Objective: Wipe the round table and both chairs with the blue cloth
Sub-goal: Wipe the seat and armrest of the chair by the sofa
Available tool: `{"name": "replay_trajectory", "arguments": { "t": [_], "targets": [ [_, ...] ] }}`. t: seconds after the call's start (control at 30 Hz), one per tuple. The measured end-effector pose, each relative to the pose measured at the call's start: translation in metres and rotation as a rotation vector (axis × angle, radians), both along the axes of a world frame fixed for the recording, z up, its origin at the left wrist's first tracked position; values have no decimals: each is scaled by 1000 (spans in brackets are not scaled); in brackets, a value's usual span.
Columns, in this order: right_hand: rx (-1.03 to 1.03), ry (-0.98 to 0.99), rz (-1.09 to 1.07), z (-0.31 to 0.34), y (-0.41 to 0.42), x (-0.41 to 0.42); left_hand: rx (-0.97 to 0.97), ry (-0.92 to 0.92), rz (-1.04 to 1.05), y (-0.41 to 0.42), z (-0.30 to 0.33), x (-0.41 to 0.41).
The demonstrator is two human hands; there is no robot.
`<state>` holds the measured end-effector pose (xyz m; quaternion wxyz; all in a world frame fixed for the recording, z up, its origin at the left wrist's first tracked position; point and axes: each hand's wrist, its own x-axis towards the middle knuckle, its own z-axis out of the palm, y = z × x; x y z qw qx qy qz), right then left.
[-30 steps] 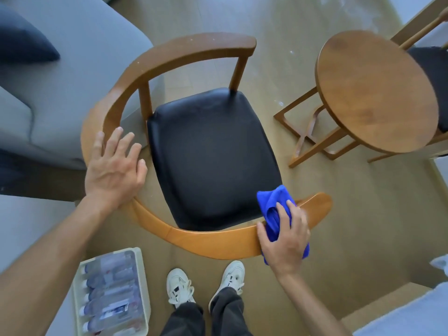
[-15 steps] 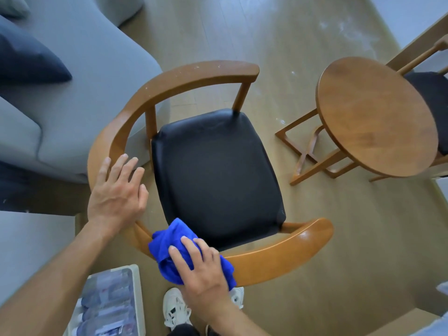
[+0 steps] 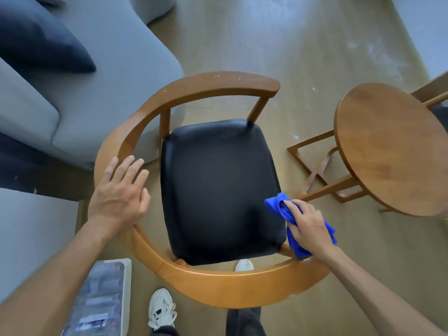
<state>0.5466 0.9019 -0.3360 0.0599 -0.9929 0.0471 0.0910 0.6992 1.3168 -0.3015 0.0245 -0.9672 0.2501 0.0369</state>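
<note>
A wooden chair (image 3: 218, 287) with a curved backrest rail and a black seat (image 3: 218, 185) stands below me. My left hand (image 3: 118, 192) rests flat, fingers straight, on the left part of the rail. My right hand (image 3: 308, 226) grips the bunched blue cloth (image 3: 278, 204) at the right end of the rail, beside the seat's right edge. The round wooden table (image 3: 392, 151) stands to the right. Behind it, only a sliver of the second chair (image 3: 436, 93) shows at the frame edge.
A grey sofa (image 3: 97, 98) with a dark cushion (image 3: 41, 47) sits at the left, close to the chair. A white tray of bottles (image 3: 101, 301) lies on the floor at the lower left. My white shoes (image 3: 161, 309) stand under the rail.
My right hand has carried the cloth from the lower left of the rail to its right end. My left hand has stayed on the rail.
</note>
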Motion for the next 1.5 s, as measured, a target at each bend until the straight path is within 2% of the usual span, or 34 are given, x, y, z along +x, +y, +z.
{"name": "replay_trajectory", "arguments": {
  "t": [0.13,0.23,0.4,0.53,0.67,0.83,0.93,1.0,1.17,1.23,1.33,1.37,1.43,1.47,1.5],
  "targets": [
    [153,-6,352,-41,47,67,4,-39,32,-2,-7,2],
    [162,10,676,-79,103,100,1,-87,47,0,-15,4],
    [164,202,1088,-140,158,91,-5,-113,69,0,-19,4],
    [86,267,1136,-155,160,84,-17,-153,58,0,-22,3],
    [147,168,1187,-156,159,73,-5,-171,50,3,-24,2],
    [134,165,1566,-162,115,42,71,-185,54,3,-27,-2],
    [62,260,1808,-160,74,39,112,-218,75,2,-30,-5],
    [5,301,1889,-156,42,42,94,-252,95,1,-32,-8],
    [-47,248,1833,-148,-47,52,73,-247,92,2,-31,-12],
    [-102,218,1723,-140,-79,55,80,-256,93,1,-32,-11],
    [-270,309,1539,-132,-127,56,91,-223,133,17,-48,-7],
    [-338,339,1476,-131,-144,55,83,-159,135,20,-50,-6],
    [-425,339,1256,-130,-180,55,55,-148,124,13,-58,2],
    [-421,329,1096,-127,-195,56,31,-223,117,20,-68,7],
    [-375,314,946,-124,-207,55,38,-118,131,20,-58,0]
  ]
}}
